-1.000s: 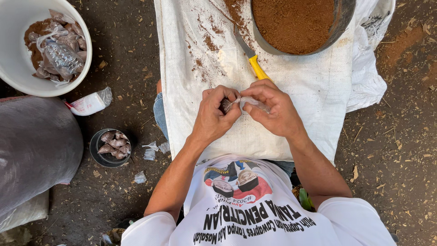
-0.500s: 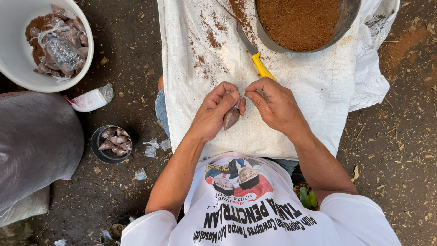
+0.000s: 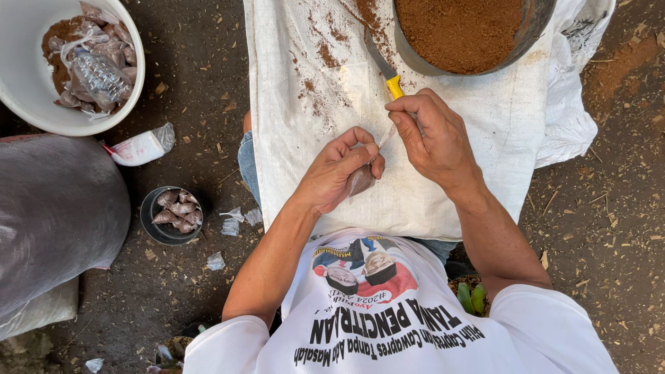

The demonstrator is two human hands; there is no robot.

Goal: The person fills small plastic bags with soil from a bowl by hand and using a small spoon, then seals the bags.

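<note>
My left hand [image 3: 341,172] pinches a small clear plastic pouch [image 3: 361,180] filled with brown powder, held over the white woven sack [image 3: 443,138] spread on my lap. My right hand [image 3: 433,135] grips the pouch's twisted plastic tail and holds it taut, up and to the right. A knife with a yellow handle [image 3: 393,86] lies on the sack just beyond my right hand, its blade reaching toward a large metal bowl [image 3: 540,28] of brown powder at the top.
A white bucket [image 3: 28,104] with filled pouches and a plastic bottle stands top left. A small dark bowl [image 3: 156,225] of finished pouches sits on the dirt ground left of my knee. A grey sack [image 3: 55,208] and a white packet [image 3: 142,147] lie at left.
My hands have drawn apart: the right hand moved up and right, stretching the pouch's plastic tail, while the left hand lowered with the filled pouch.
</note>
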